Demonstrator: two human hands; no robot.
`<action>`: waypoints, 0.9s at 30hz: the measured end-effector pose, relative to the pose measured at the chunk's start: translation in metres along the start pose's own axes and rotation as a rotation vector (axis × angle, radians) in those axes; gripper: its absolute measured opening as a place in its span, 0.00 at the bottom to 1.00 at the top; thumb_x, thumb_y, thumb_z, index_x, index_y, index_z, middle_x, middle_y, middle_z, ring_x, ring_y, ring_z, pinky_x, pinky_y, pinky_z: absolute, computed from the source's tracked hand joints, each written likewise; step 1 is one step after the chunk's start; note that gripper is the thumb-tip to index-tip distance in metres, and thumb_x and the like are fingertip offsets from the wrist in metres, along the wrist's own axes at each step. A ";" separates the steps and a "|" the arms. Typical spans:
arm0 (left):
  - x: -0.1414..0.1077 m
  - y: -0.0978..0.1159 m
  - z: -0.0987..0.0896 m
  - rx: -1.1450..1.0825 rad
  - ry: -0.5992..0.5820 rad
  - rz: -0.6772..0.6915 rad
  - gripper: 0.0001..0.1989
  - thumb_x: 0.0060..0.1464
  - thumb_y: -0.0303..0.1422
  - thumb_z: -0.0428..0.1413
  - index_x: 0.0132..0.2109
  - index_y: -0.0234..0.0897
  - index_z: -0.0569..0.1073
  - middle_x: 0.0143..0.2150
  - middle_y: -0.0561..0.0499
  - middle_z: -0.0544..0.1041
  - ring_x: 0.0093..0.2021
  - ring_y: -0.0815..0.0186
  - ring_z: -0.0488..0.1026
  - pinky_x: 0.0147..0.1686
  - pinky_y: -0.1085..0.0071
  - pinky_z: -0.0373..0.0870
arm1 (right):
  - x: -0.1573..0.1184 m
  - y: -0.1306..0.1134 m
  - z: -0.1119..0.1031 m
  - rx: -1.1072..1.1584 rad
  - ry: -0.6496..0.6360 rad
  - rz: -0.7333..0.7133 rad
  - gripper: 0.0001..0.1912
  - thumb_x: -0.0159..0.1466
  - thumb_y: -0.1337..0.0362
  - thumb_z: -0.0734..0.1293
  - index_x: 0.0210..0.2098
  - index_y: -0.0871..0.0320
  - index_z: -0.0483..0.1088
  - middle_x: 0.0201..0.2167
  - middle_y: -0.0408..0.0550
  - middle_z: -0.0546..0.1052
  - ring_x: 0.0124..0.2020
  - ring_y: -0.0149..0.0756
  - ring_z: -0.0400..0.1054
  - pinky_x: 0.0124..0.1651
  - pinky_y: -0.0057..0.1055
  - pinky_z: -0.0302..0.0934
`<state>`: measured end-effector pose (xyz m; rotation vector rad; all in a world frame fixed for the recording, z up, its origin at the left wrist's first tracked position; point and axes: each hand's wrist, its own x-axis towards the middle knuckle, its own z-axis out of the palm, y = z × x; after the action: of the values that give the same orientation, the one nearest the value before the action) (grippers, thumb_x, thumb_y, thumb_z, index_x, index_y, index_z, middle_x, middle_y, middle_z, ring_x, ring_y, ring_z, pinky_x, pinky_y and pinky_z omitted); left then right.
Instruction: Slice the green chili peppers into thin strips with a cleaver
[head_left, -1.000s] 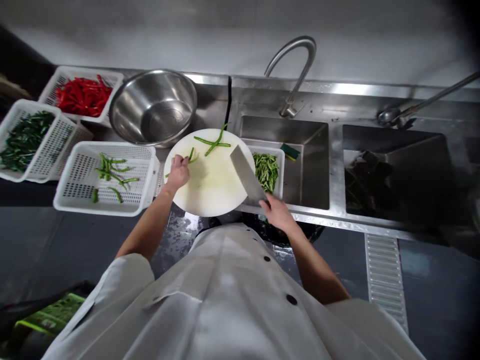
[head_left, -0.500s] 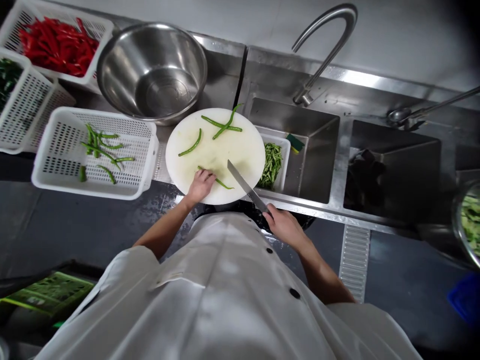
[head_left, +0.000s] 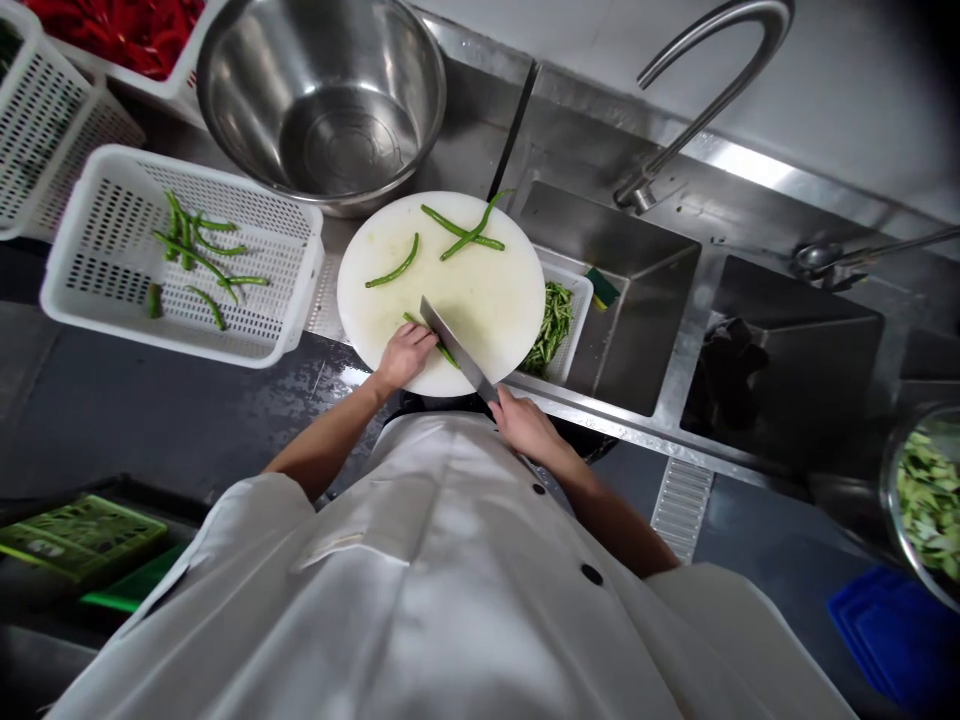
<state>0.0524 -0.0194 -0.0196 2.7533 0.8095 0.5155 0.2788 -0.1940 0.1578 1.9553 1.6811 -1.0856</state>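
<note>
My left hand (head_left: 406, 356) pins a long green chili pepper (head_left: 449, 357) to the round white cutting board (head_left: 375, 345), fingers curled over its middle. Both ends of that pepper stick out past the fingers. In my right hand (head_left: 523, 422) is the handle of a kitchen knife (head_left: 459, 352). Its blade slants across the board right beside my left fingertips, over the pepper; whether the edge touches it I cannot tell. Farther back on the board lie two crossed green chili peppers (head_left: 480, 230) and a single curved pepper (head_left: 395, 264).
Left of the board stands a white basket (head_left: 296, 300) with several green peppers. A large steel bowl (head_left: 330, 130) is behind it, near red peppers (head_left: 127, 35). On the right, cut green strips (head_left: 551, 325) fill a white basket beside the sink (head_left: 637, 340) and faucet (head_left: 720, 110).
The knife has moved left, from the open board to the pepper beside my left fingers. My left hand stays on the pepper. The whole view has tilted and shifted.
</note>
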 end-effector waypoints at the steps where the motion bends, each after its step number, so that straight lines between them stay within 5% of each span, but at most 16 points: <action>1: 0.000 0.000 0.000 -0.001 0.008 0.001 0.17 0.73 0.27 0.44 0.49 0.38 0.79 0.43 0.45 0.79 0.45 0.58 0.73 0.51 0.59 0.74 | 0.004 0.000 -0.001 -0.003 0.006 -0.001 0.20 0.81 0.59 0.52 0.65 0.61 0.62 0.47 0.61 0.82 0.49 0.50 0.78 0.43 0.34 0.59; 9: 0.000 0.002 -0.001 -0.046 0.023 0.015 0.17 0.71 0.26 0.43 0.45 0.38 0.77 0.40 0.46 0.76 0.42 0.58 0.71 0.49 0.59 0.74 | 0.019 -0.006 0.003 0.044 0.031 -0.026 0.18 0.81 0.59 0.53 0.62 0.59 0.64 0.47 0.59 0.82 0.50 0.49 0.77 0.45 0.33 0.60; 16: 0.003 -0.031 -0.018 0.016 0.081 -0.133 0.15 0.72 0.30 0.46 0.48 0.38 0.78 0.47 0.40 0.77 0.48 0.54 0.70 0.50 0.54 0.71 | 0.029 -0.020 -0.002 0.026 0.051 0.000 0.19 0.81 0.58 0.52 0.64 0.60 0.61 0.48 0.61 0.81 0.50 0.51 0.77 0.44 0.35 0.59; 21: 0.004 -0.042 -0.018 -0.018 -0.025 -0.081 0.18 0.71 0.27 0.43 0.47 0.40 0.78 0.46 0.42 0.78 0.46 0.55 0.70 0.52 0.55 0.72 | 0.003 -0.018 -0.023 0.001 0.017 -0.018 0.16 0.80 0.58 0.54 0.59 0.59 0.64 0.44 0.60 0.81 0.47 0.52 0.77 0.41 0.34 0.58; 27: 0.003 -0.038 -0.019 -0.083 -0.040 -0.112 0.17 0.70 0.27 0.44 0.46 0.40 0.78 0.45 0.42 0.78 0.46 0.55 0.71 0.53 0.55 0.72 | 0.028 -0.039 -0.019 0.035 0.028 -0.020 0.18 0.80 0.60 0.53 0.63 0.62 0.61 0.50 0.64 0.81 0.52 0.52 0.77 0.45 0.34 0.59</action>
<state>0.0288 0.0158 -0.0135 2.6163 0.9060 0.4595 0.2482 -0.1524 0.1581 1.9878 1.7110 -1.1071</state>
